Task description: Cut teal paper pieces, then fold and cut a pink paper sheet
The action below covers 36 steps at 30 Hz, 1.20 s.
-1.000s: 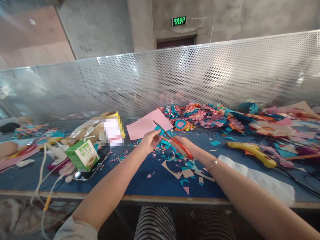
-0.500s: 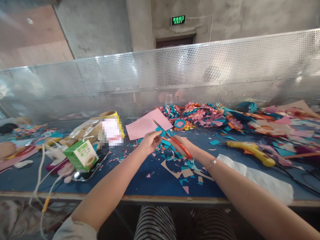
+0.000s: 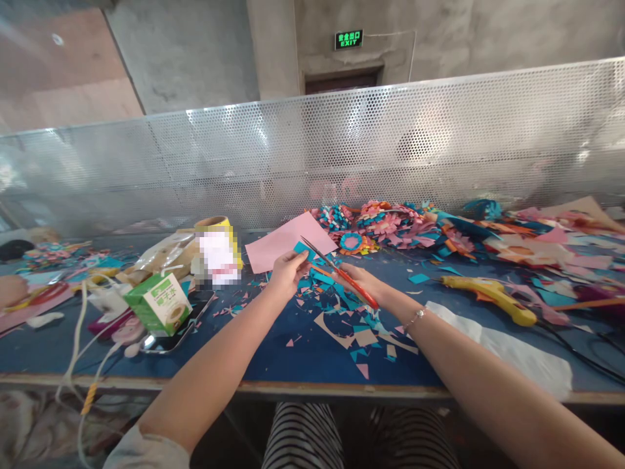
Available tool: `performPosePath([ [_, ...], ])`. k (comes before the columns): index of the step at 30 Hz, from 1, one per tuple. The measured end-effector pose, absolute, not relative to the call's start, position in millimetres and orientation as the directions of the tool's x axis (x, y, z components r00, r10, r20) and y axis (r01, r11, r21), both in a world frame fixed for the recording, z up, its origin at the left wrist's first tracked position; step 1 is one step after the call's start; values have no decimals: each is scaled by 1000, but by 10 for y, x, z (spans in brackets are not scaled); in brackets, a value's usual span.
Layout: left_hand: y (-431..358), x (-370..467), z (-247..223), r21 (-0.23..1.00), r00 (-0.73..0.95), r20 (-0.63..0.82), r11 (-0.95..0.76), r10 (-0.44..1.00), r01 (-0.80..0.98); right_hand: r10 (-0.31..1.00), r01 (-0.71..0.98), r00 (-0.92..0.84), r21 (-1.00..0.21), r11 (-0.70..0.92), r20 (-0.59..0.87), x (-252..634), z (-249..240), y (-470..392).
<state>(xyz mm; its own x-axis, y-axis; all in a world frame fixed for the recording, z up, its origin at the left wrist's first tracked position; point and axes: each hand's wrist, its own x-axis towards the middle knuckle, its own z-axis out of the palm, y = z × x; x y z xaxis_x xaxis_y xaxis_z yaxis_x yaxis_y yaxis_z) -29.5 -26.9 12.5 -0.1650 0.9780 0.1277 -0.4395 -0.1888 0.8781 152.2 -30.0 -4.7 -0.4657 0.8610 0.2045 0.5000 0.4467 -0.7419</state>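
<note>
My left hand [image 3: 289, 272] pinches a small piece of blue paper [image 3: 303, 250] near the middle of the table. Scissors with red-orange handles [image 3: 359, 288] are in my right hand [image 3: 364, 281], their dark blades pointing up and left beside the blue piece. Behind my left hand lies a pink sheet [image 3: 283, 244]. Blue, pink and beige paper scraps [image 3: 365, 337] are scattered below and around both hands. Layered paper flowers [image 3: 385, 225] are heaped against the mesh just beyond them.
A yellow glue gun [image 3: 493, 296] and a crumpled white sheet [image 3: 508, 355] lie to the right. On the left are a green-and-white carton [image 3: 163, 305], a phone [image 3: 178, 339], white cables and a yellow roll [image 3: 236, 242]. Another person's hand [image 3: 12, 291] shows at the far left. A perforated metal screen [image 3: 293, 156] stands behind.
My left hand has shifted slightly left with the blue piece, which now shows more plainly above its fingers. The scissors have moved slightly right, their blades closer together.
</note>
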Motion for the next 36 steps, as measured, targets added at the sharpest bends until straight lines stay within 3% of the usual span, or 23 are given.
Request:
performPosePath([
  [17, -279, -286, 137, 886, -188, 165, -229, 968, -402, 847, 475, -488, -748, 463, 213, 1522, -18, -346],
  [30, -286, -290, 167, 872, -197, 81, -166, 977, -461, 848, 615, -440, -589, 525, 296, 1490, 73, -385],
  [36, -281, -293, 171, 865, -194, 64, -151, 979, -479, 855, 583, -454, -642, 497, 251, 1491, 48, -372],
])
